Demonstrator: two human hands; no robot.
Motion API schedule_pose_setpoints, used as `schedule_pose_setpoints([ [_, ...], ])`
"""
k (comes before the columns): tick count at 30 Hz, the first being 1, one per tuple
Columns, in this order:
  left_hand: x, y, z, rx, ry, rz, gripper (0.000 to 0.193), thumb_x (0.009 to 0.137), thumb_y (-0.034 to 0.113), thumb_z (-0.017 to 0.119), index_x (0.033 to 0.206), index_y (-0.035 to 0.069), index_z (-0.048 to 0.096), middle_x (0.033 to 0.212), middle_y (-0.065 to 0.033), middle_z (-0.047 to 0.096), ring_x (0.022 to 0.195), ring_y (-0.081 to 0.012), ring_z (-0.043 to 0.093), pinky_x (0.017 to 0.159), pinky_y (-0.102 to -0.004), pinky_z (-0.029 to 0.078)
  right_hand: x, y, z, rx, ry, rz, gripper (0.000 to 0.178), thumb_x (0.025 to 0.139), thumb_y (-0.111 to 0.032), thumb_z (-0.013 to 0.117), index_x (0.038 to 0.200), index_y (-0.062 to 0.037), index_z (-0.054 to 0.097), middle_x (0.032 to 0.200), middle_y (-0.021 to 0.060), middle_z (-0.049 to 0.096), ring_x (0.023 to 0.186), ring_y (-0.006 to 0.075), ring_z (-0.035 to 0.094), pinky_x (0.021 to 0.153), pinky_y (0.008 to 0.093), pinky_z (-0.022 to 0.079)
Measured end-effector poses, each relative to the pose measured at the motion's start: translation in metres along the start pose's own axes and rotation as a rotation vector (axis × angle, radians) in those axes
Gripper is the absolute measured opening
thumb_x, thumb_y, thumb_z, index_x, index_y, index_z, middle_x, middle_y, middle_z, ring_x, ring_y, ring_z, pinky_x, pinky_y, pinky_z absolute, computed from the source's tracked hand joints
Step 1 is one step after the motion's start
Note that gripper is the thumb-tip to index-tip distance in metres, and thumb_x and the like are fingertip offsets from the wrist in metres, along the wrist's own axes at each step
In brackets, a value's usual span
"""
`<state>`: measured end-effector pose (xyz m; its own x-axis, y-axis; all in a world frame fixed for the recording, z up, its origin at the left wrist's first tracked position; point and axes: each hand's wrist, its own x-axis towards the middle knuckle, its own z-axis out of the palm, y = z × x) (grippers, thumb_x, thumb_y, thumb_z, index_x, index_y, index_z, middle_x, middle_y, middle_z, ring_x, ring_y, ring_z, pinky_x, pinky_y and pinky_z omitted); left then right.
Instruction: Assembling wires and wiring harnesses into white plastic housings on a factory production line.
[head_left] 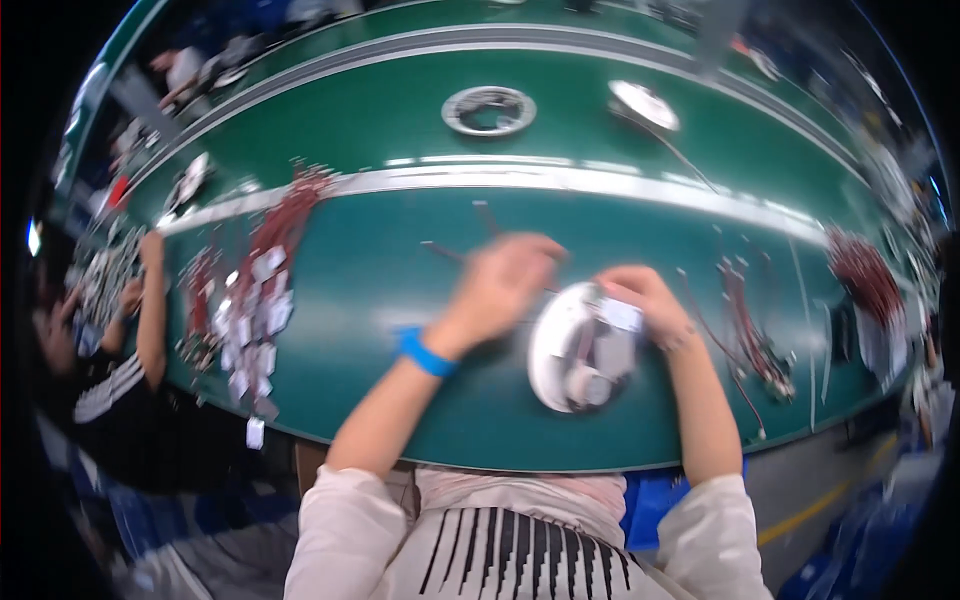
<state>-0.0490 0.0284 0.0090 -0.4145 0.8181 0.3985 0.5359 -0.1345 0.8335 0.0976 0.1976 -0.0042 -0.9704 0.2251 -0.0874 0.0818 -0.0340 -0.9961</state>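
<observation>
My right hand [645, 300] grips the upper edge of a round white housing [553, 345], its fingers closed near a white label [622, 316]. The housing stands tilted on its rim, its inner side turned right, with a small round white part [588, 388] and a dark reddish wire inside. Left of it, my left hand [505, 285], with a blue wristband [427, 352], hovers over the green mat. Motion smears its fingers, so I cannot tell whether they hold anything. Thin dark wire ends [440, 250] stick out beyond that hand.
Bundles of reddish wires with white tags [265, 290] lie at left. More wires [745, 330] and a bundle [868, 285] are at right. Across a pale rail, a white ring [489, 111] and a white disc with a cable [645, 105] sit on a green belt. Another person's arm [152, 310] shows at far left.
</observation>
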Motion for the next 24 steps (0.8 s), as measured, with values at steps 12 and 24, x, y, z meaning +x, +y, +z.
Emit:
schedule_pose_setpoints([
  [12,-0.013,0.021,-0.009,-0.540,-0.511,-0.474,0.029,0.081,0.025,0.056,0.069,-0.001,0.061,0.057,0.0047,0.049,0.052,-0.0017,0.039,0.045,-0.0185,0.031,-0.007,0.008,0.005,0.096,-0.017,0.047,0.012,0.081,-0.008,0.052,0.083,0.0026,0.058,0.075,0.0045,0.059,0.065,0.0080,0.054,0.059,0.0199,0.044],
  [24,-0.008,0.054,-0.199,0.651,0.402,-0.345,0.028,0.064,0.031,0.064,0.069,0.003,0.065,0.062,-0.0143,0.060,0.058,-0.0235,0.060,0.056,-0.0316,0.047,-0.007,0.004,0.004,0.239,0.051,0.035,0.020,0.084,-0.016,0.049,0.085,0.0039,0.054,0.070,0.0075,0.055,0.058,0.0136,0.054,0.055,0.0282,0.048],
])
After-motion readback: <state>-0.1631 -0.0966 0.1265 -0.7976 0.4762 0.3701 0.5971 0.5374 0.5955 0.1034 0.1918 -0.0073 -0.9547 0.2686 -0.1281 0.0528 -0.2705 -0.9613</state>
